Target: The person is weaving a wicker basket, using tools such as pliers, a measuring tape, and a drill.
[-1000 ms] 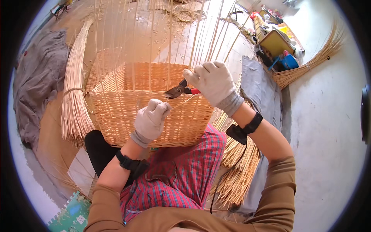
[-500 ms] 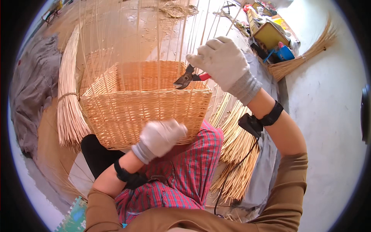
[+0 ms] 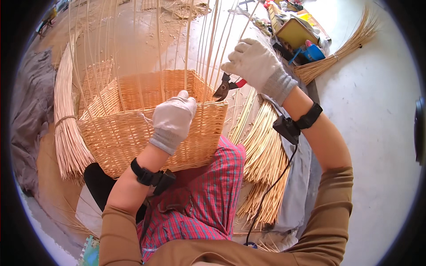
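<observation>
A light wicker basket (image 3: 133, 139) tilts against my lap, with long thin upright canes (image 3: 159, 57) rising from its rim. My left hand (image 3: 174, 116), in a white glove, is closed at the near rim, its thumb beside the foot of one cane. What lies inside those fingers is hidden. In my gloved right hand (image 3: 255, 64) are pruning shears (image 3: 224, 88) with a red handle. Their dark blades point down and left, close to the basket's right corner, near the canes there. The glove covers most of the handles.
A tied cane bundle (image 3: 66, 133) stands left of the basket; loose canes (image 3: 262, 146) lie on its right. Another bundle (image 3: 330, 62) rests by the pale wall. At the upper right are a blue container (image 3: 314, 53) and a yellowish box (image 3: 296, 34). Grey cloth (image 3: 33, 97) lies far left.
My left hand has risen from the basket's front wall to its rim. The basket appears shifted left in view. The shears have moved slightly right, still in my right hand.
</observation>
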Motion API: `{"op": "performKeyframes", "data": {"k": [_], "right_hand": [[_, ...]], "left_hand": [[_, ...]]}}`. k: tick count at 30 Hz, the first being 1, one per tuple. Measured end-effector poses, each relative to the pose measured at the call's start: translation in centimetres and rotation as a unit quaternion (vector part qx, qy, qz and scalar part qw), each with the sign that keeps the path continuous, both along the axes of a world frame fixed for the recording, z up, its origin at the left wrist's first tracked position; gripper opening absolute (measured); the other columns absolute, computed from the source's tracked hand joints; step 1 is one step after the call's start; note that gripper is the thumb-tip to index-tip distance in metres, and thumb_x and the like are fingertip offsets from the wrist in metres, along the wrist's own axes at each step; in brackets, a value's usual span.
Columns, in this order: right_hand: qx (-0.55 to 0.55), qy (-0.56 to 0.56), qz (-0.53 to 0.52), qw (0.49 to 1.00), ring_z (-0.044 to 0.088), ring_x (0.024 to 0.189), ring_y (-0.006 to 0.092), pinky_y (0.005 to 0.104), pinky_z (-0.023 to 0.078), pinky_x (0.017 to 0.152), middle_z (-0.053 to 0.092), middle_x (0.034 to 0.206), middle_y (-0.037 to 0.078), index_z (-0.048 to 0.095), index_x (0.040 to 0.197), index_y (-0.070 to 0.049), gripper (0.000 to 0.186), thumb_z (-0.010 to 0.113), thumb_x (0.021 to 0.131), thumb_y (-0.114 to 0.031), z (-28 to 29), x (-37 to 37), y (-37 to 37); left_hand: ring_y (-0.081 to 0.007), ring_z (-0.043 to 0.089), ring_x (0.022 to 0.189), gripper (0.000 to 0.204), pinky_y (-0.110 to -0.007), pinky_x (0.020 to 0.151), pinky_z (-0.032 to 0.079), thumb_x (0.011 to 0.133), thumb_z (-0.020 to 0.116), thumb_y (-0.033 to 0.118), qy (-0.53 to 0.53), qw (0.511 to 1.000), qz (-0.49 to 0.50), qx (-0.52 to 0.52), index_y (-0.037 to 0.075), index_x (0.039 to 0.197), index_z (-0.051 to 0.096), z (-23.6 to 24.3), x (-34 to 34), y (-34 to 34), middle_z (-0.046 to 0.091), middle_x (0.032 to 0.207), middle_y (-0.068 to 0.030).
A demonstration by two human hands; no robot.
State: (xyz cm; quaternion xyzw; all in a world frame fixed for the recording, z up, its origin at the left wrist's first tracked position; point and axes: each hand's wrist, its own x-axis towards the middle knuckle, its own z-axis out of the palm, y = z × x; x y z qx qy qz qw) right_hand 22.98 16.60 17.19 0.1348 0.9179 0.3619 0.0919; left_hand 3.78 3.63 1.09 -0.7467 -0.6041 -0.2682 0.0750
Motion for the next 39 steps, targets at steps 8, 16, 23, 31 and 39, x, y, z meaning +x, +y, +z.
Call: {"op": "performKeyframes", "data": {"k": [8, 16, 23, 31, 39], "right_hand": [[-0.054, -0.044, -0.01, 0.998, 0.065, 0.109, 0.0169, 0.0318, 0.049, 0.1, 0.07, 0.103, -0.004, 0.074, 0.108, -0.024, 0.032, 0.081, 0.078, -0.019, -1.0, -2.0, 1.1], [-0.053, -0.13, -0.096, 0.985, 0.062, 0.112, 0.0192, 0.0343, 0.048, 0.099, 0.068, 0.107, -0.002, 0.07, 0.118, -0.023, 0.054, 0.086, 0.072, -0.047, -1.7, -4.3, -0.3], [-0.088, -0.063, -0.169, 0.98, 0.069, 0.095, 0.0249, 0.0381, 0.054, 0.085, 0.069, 0.086, 0.004, 0.071, 0.105, -0.018, 0.02, 0.071, 0.087, -0.028, -2.3, 0.3, 0.2], [-0.323, 0.446, -0.353, 0.756, 0.066, 0.067, 0.0151, 0.0323, 0.055, 0.064, 0.071, 0.082, 0.008, 0.071, 0.106, -0.012, 0.03, 0.062, 0.101, -0.04, -6.2, 8.2, -2.7], [-0.765, 0.474, -0.273, 0.34, 0.063, 0.083, 0.0097, 0.0302, 0.054, 0.074, 0.068, 0.092, 0.0, 0.068, 0.119, -0.004, 0.025, 0.067, 0.094, -0.009, -17.9, 2.8, -20.9]], "left_hand": [[-0.0287, 0.069, 0.073, 0.013, -0.041, 0.058, 0.054, 0.094, 0.061, 0.02, 0.073, 0.996, 0.055, 0.013, 0.009, 0.088, 0.056, -0.4, 1.4, 0.2, 0.063, 0.084, -0.0104], [-0.0258, 0.068, 0.07, 0.008, -0.04, 0.058, 0.055, 0.091, 0.061, 0.016, 0.063, 0.996, 0.057, 0.007, 0.011, 0.091, 0.056, -0.3, 1.5, -0.3, 0.06, 0.084, -0.0091], [-0.0292, 0.069, 0.074, 0.028, -0.041, 0.062, 0.056, 0.093, 0.067, 0.018, 0.001, 0.998, 0.024, 0.052, 0.017, 0.121, 0.068, -1.3, 0.9, -0.8, 0.065, 0.088, -0.0089], [-0.0274, 0.068, 0.069, 0.041, -0.04, 0.064, 0.057, 0.091, 0.066, 0.015, 0.038, 0.999, 0.024, -0.026, 0.017, 0.133, 0.065, -0.3, 0.9, -2.0, 0.064, 0.111, -0.0099], [-0.0162, 0.063, 0.1, 0.071, -0.029, 0.082, 0.055, 0.095, 0.075, 0.032, -0.576, 0.782, -0.191, -0.143, 0.003, 0.151, 0.045, -3.1, 4.4, -9.9, 0.061, 0.127, -0.0092]]}}
